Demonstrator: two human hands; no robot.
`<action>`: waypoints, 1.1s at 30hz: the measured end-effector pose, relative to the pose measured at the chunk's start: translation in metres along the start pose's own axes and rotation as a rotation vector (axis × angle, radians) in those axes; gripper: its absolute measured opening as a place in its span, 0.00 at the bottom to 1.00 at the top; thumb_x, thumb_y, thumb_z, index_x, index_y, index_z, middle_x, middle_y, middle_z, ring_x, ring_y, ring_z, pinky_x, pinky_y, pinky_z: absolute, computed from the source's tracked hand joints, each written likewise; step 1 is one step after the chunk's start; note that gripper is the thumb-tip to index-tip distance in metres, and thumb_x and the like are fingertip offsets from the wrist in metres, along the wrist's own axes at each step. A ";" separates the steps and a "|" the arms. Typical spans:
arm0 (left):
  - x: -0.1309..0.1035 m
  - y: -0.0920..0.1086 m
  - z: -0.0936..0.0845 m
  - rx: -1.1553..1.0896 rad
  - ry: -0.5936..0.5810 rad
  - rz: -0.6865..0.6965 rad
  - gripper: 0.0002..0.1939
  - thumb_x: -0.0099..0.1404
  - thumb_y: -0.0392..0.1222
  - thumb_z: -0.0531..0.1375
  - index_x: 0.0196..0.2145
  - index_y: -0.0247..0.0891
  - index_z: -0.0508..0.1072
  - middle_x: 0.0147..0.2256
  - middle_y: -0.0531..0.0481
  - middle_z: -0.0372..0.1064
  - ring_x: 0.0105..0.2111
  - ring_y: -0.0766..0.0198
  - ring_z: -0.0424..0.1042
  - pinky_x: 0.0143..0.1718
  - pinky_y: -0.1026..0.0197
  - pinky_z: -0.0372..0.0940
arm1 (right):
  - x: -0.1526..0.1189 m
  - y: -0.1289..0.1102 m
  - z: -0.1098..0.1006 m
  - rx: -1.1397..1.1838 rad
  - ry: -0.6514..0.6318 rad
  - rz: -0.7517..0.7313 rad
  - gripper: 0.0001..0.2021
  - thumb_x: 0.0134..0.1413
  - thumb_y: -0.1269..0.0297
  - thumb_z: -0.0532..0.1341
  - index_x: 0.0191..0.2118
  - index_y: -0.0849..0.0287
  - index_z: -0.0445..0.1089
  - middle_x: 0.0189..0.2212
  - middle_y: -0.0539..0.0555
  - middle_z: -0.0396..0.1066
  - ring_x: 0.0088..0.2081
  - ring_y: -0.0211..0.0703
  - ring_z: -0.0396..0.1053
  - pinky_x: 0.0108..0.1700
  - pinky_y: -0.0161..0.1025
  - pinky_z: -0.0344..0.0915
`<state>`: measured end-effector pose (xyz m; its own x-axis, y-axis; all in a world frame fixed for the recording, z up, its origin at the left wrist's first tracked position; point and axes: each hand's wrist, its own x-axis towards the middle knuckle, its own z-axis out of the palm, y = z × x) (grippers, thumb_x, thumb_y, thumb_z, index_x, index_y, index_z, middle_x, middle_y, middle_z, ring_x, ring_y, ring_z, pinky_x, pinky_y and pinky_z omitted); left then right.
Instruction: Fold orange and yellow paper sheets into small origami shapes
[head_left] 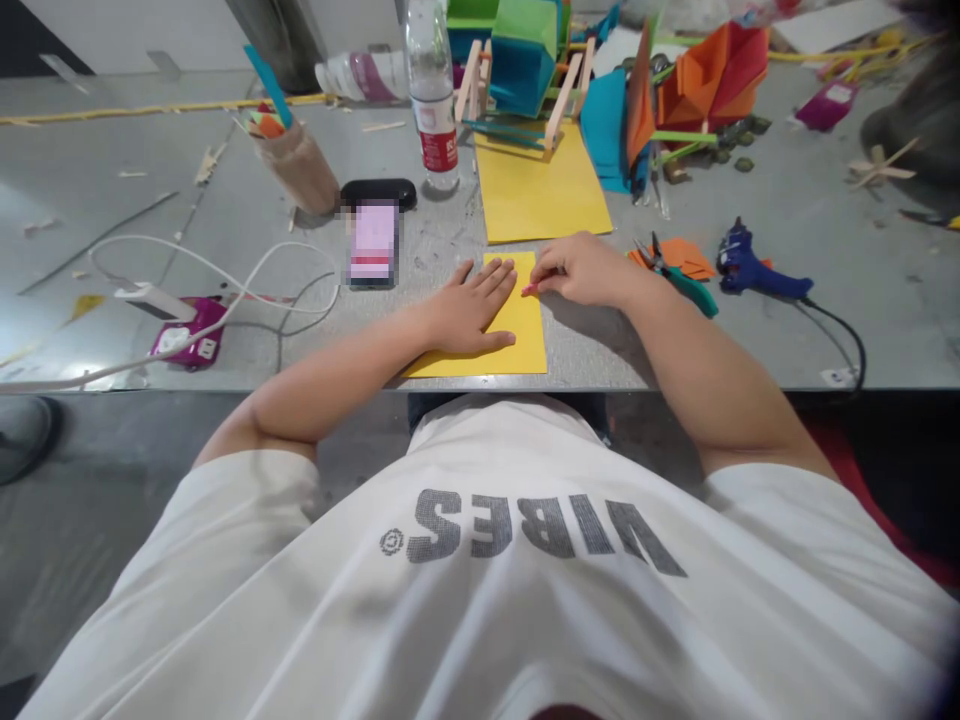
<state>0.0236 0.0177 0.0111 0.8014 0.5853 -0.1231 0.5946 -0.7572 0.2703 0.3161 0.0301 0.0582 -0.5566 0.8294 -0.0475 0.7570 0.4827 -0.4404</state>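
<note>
Hands, two, bare: left hand point(471, 312) pressed flat, palm down, fingers a little apart, nothing gripped; right hand point(589, 268) closed in a fingertip pinch on a small pink piece point(529, 291), its kind too small to tell.

Yellow sheet, one point(531, 345): flat on the bench point(600, 350), directly in front of the wearer, under the left hand, its near edge just inside the bench's front edge. Pink piece at its right edge; whether touching, could not be told.

Handling, as judged: sheet light, thin, probably paper or card, flexible, inclined to slide or crease unless pinned; best pressed flat with a spread palm or lifted by the right-hand corners. Pink piece likely very light, suited only to fingertips.

Edges and room: left side of sheet partly hidden by hand and forearm. Second yellow sheet point(544, 200) just beyond, beneath a paper-and-stick construction point(525, 65). Grey surface ran rightward from the sheet as far as pliers point(694, 288), orange scraps point(686, 257) and a blue glue gun point(761, 268). Leftward, phone point(373, 240) and bottle point(433, 120) bounded the far side; a white cable point(259, 265) looped farther left.
</note>
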 end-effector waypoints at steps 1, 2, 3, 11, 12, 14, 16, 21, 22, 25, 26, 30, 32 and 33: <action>0.000 0.000 0.000 -0.002 0.000 0.003 0.63 0.83 0.75 0.57 0.96 0.28 0.45 0.95 0.25 0.33 0.97 0.26 0.35 0.95 0.21 0.31 | -0.002 0.000 0.000 0.020 -0.012 -0.007 0.12 0.72 0.56 0.70 0.47 0.50 0.94 0.52 0.59 0.92 0.53 0.60 0.84 0.59 0.53 0.75; 0.000 -0.001 0.001 -0.004 0.002 0.006 0.64 0.83 0.75 0.58 0.96 0.29 0.45 0.95 0.25 0.33 0.97 0.26 0.35 0.95 0.21 0.31 | -0.005 0.000 0.000 0.036 -0.025 -0.016 0.11 0.71 0.55 0.71 0.45 0.50 0.94 0.51 0.59 0.92 0.51 0.59 0.84 0.57 0.52 0.75; 0.000 -0.001 0.001 -0.005 0.005 0.009 0.64 0.83 0.76 0.58 0.96 0.29 0.45 0.95 0.25 0.33 0.97 0.26 0.35 0.95 0.21 0.31 | -0.007 -0.001 -0.001 0.046 -0.042 -0.027 0.10 0.70 0.55 0.72 0.44 0.50 0.93 0.49 0.59 0.92 0.50 0.58 0.84 0.55 0.51 0.74; -0.003 -0.003 0.002 0.016 0.003 0.006 0.64 0.84 0.75 0.58 0.95 0.25 0.44 0.94 0.22 0.32 0.97 0.27 0.35 0.95 0.21 0.31 | -0.021 -0.018 -0.004 0.128 -0.263 -0.067 0.04 0.65 0.63 0.76 0.41 0.55 0.90 0.42 0.57 0.92 0.44 0.52 0.84 0.48 0.47 0.70; -0.004 -0.002 0.001 0.023 0.002 0.007 0.64 0.85 0.75 0.58 0.95 0.25 0.44 0.94 0.22 0.33 0.97 0.27 0.36 0.95 0.21 0.31 | -0.022 -0.020 -0.005 0.136 -0.292 -0.065 0.04 0.64 0.63 0.76 0.41 0.55 0.90 0.41 0.56 0.92 0.44 0.52 0.84 0.47 0.46 0.69; -0.005 -0.002 0.000 0.037 -0.003 0.008 0.64 0.85 0.76 0.57 0.95 0.25 0.44 0.94 0.21 0.34 0.97 0.27 0.37 0.95 0.20 0.34 | -0.025 -0.026 -0.005 0.162 -0.357 -0.052 0.03 0.63 0.66 0.76 0.40 0.53 0.91 0.41 0.53 0.92 0.43 0.51 0.85 0.46 0.45 0.70; -0.006 -0.001 -0.001 0.052 -0.007 0.004 0.63 0.85 0.76 0.57 0.95 0.26 0.45 0.94 0.21 0.35 0.97 0.27 0.38 0.95 0.19 0.35 | -0.028 -0.034 -0.004 0.190 -0.424 -0.035 0.04 0.61 0.68 0.76 0.37 0.51 0.90 0.40 0.51 0.93 0.42 0.50 0.86 0.46 0.44 0.69; -0.006 0.000 -0.002 0.085 -0.022 -0.013 0.63 0.86 0.75 0.56 0.95 0.24 0.46 0.94 0.19 0.34 0.97 0.28 0.37 0.95 0.21 0.35 | -0.037 -0.058 0.001 0.146 -0.581 -0.071 0.05 0.59 0.68 0.80 0.34 0.49 0.90 0.33 0.48 0.89 0.36 0.47 0.81 0.45 0.45 0.66; -0.006 0.000 -0.002 0.090 -0.028 -0.015 0.63 0.86 0.75 0.56 0.95 0.22 0.45 0.94 0.18 0.34 0.97 0.28 0.37 0.95 0.21 0.35 | -0.038 -0.060 0.002 0.139 -0.614 -0.082 0.05 0.59 0.68 0.80 0.34 0.49 0.90 0.32 0.48 0.88 0.35 0.47 0.80 0.45 0.45 0.66; -0.005 0.000 -0.003 0.094 -0.040 -0.019 0.63 0.86 0.75 0.56 0.95 0.22 0.44 0.94 0.18 0.34 0.97 0.28 0.37 0.95 0.20 0.35 | -0.039 -0.056 -0.002 0.188 -0.701 -0.078 0.03 0.59 0.64 0.81 0.34 0.49 0.89 0.32 0.48 0.88 0.35 0.47 0.79 0.43 0.46 0.66; -0.006 0.001 -0.004 0.092 -0.041 -0.017 0.63 0.86 0.75 0.56 0.95 0.23 0.45 0.94 0.18 0.34 0.97 0.28 0.37 0.95 0.20 0.36 | -0.038 -0.051 -0.005 0.228 -0.704 -0.065 0.04 0.60 0.60 0.81 0.35 0.49 0.89 0.33 0.49 0.88 0.36 0.48 0.80 0.43 0.46 0.67; -0.009 0.012 -0.011 0.100 0.067 -0.068 0.58 0.85 0.75 0.60 0.93 0.31 0.55 0.93 0.21 0.47 0.93 0.25 0.52 0.92 0.23 0.51 | -0.030 -0.020 -0.022 0.291 -0.391 0.006 0.10 0.70 0.50 0.78 0.42 0.49 0.88 0.43 0.54 0.92 0.45 0.55 0.85 0.48 0.49 0.74; -0.011 0.021 -0.016 0.130 0.194 -0.184 0.48 0.86 0.72 0.60 0.86 0.33 0.70 0.86 0.21 0.66 0.84 0.24 0.69 0.84 0.25 0.65 | -0.024 -0.006 -0.025 0.135 -0.128 0.128 0.10 0.76 0.51 0.74 0.50 0.50 0.89 0.51 0.58 0.93 0.50 0.59 0.86 0.51 0.51 0.76; -0.012 0.026 -0.018 0.151 0.238 -0.253 0.42 0.87 0.70 0.59 0.78 0.33 0.78 0.78 0.21 0.75 0.78 0.25 0.76 0.78 0.26 0.70 | -0.022 0.001 -0.025 0.014 -0.012 0.205 0.12 0.78 0.54 0.71 0.56 0.51 0.89 0.54 0.62 0.92 0.53 0.63 0.86 0.52 0.53 0.76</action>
<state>0.0284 -0.0041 0.0372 0.6006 0.7971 0.0624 0.7892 -0.6036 0.1138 0.3371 0.0194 0.0811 -0.3952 0.9065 -0.1484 0.8502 0.2997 -0.4329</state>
